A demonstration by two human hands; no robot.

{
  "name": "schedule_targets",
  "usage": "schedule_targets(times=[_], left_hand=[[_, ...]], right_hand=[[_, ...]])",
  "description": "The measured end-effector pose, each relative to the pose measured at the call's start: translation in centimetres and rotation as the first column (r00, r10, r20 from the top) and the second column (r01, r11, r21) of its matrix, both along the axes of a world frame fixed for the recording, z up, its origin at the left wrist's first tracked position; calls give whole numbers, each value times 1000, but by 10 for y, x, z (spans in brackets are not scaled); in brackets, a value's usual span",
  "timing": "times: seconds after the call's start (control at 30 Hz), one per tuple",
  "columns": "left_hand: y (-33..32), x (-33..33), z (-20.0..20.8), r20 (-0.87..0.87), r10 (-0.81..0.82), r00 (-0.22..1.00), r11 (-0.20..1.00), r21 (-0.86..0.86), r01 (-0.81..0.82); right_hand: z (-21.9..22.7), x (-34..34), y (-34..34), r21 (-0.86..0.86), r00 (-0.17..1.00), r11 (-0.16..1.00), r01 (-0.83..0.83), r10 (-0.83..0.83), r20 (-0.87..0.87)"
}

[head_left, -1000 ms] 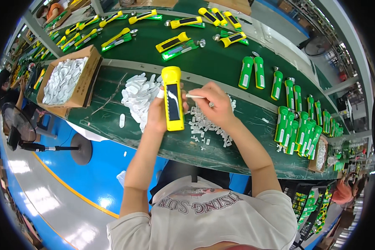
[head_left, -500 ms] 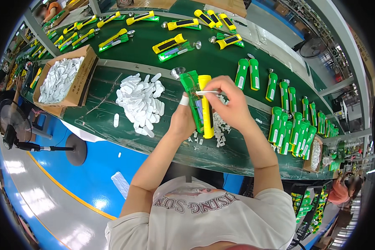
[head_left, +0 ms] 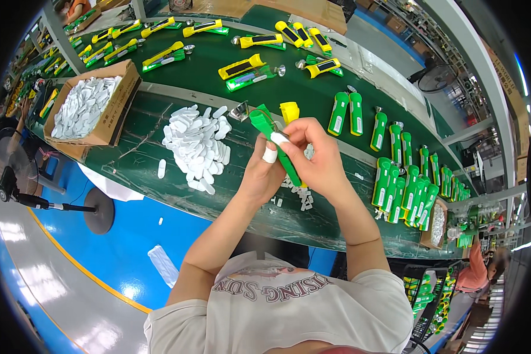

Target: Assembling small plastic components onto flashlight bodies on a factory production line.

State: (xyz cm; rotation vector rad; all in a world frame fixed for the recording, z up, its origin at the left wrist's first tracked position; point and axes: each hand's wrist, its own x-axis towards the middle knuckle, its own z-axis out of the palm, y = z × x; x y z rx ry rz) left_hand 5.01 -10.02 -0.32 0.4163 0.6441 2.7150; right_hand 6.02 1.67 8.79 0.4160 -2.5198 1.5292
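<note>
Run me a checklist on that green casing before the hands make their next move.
1. Left hand gripping the green casing: ok, fingers closed on it.
2. White piece at the right hand's fingertips, fully seated: cannot tell, fingers partly cover it.
3. Yellow shell closed against the casing: not ok, apart at the top.
4. Round reflector seated in the casing: not ok, it sticks out past the end.
5. Loose white pieces nearby: ok, heaped left of the hands.

A slanting green plastic flashlight shell (head_left: 262, 120) is held beside a yellow plastic casing half (head_left: 289, 111), a small white plastic piece (head_left: 279, 137) against it.
</note>
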Motion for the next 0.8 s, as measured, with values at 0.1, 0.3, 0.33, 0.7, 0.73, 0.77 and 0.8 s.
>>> schedule_targets(times=[0.1, 0.3, 0.33, 0.7, 0.73, 0.77, 0.8], left_hand=[[0, 1, -1, 7, 9, 1000, 1000, 11, -9], [1, 2, 1, -6, 21, 1000, 999, 39, -21], [2, 2, 2, 3, 17, 1000, 998, 55, -18], [-3, 3, -6, -35, 92, 995, 994, 58, -90], [-5, 2, -2, -35, 90, 995, 994, 59, -88], [-8, 0, 4, -8, 80, 997, 996, 49, -80], [-10, 0, 12, 17, 73, 997, 996, 40, -74]], right_hand=[[-3, -3, 3, 351, 900, 933, 75, 88, -427], [-6, -2, 4, -56, 997, 998, -17, 13, -72], [-6, -3, 5, -56, 997, 998, -15, 11, -72], [-13, 4, 17, 318, 879, 946, 62, 99, -466], [-12, 9, 16, 320, 879, 945, 64, 98, -466], [-9, 17, 14, 273, 896, 953, 133, 2, -444], [-5, 24, 13, 227, 903, 953, 202, -91, -419]])
